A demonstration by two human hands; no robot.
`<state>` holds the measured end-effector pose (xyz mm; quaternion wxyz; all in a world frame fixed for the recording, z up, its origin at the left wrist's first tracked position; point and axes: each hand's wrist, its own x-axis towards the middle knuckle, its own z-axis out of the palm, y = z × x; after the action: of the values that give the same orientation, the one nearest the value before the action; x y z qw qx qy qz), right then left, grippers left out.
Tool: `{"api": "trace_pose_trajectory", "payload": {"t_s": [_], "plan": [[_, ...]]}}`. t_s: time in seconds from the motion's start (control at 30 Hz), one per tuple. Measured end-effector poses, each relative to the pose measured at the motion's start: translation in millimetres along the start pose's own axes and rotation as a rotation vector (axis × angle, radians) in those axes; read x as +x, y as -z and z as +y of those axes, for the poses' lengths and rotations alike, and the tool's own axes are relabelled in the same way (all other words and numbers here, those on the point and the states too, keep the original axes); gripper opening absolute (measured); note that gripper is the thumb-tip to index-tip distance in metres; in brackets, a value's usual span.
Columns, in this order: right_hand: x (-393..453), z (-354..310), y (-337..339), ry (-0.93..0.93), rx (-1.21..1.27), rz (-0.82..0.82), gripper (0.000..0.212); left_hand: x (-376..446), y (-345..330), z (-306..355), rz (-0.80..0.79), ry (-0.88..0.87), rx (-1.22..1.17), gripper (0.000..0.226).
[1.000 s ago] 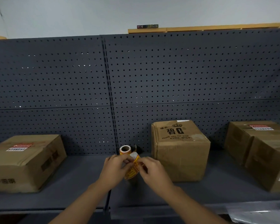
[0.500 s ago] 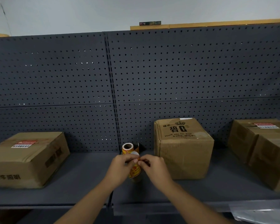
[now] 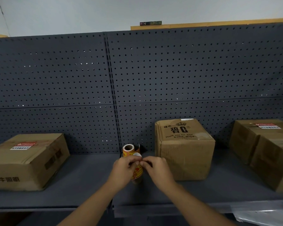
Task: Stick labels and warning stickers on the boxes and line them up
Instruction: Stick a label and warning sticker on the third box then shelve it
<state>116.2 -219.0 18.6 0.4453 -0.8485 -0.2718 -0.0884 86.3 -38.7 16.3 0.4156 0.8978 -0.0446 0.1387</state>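
A roll of orange-and-red warning stickers (image 3: 129,149) stands on the grey shelf (image 3: 82,180) at its middle. Its loose strip (image 3: 137,172) hangs down between my hands. My left hand (image 3: 123,170) and my right hand (image 3: 156,168) meet just in front of the roll, and both pinch the strip's top edge. Right of them stands a cardboard box (image 3: 185,149) with printed lettering and only a small white tag at the back of its top. A flat box (image 3: 25,160) at the left carries a red sticker and a white label on top.
Two more cardboard boxes sit at the right: the rear box (image 3: 247,137) has a red sticker and white label, the front box (image 3: 273,162) a label on its side. A grey pegboard (image 3: 137,87) backs the shelf. Clear plastic (image 3: 260,216) lies below at lower right.
My two hands have closed together on the sticker strip and risen slightly toward the roll. The view has shifted a little. The boxes have not moved.
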Motion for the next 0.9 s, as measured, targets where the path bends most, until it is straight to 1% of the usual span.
{"api": "trace_pose_trajectory", "payload": {"t_s": [0.23, 0.47, 0.9], "plan": [[1.7, 1.6, 2.1, -0.019, -0.031, -0.004, 0.013, -2.2, -1.3, 4.3, -0.014, -0.011, -0.02, 0.029], [2.8, 4.4, -0.2, -0.016, -0.071, -0.018, 0.015, -2.9, -7.2, 3.4, -0.002, 0.013, 0.022, 0.04], [3.9, 5.2, -4.7, -0.004, -0.129, -0.004, 0.015, -0.7, -11.0, -7.8, 0.001, -0.015, 0.001, 0.041]]}}
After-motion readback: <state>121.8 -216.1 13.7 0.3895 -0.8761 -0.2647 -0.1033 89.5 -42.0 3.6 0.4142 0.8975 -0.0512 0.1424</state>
